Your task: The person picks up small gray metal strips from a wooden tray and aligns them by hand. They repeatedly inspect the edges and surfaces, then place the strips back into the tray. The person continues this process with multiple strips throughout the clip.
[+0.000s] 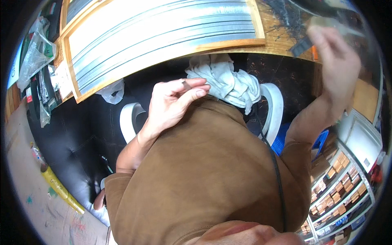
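Observation:
In front of my chest, my left hand is raised with its fingers bent and the thumb close to them. A small, flat brown-grey piece sits at those fingers and looks gripped there. My right hand reaches out over the right end of the wooden table, smeared by motion. Close to its fingertips is a dark grey block-like piece; whether the hand touches it, I cannot tell. Thin dark strands lie heaped on the table beyond it.
A wood-framed panel with a bright, striped surface covers most of the table. Near my lap hang a pale crumpled cloth and white chair arms. Plastic bags are at the left, a yellow roll lower left, shelves with boxes at right.

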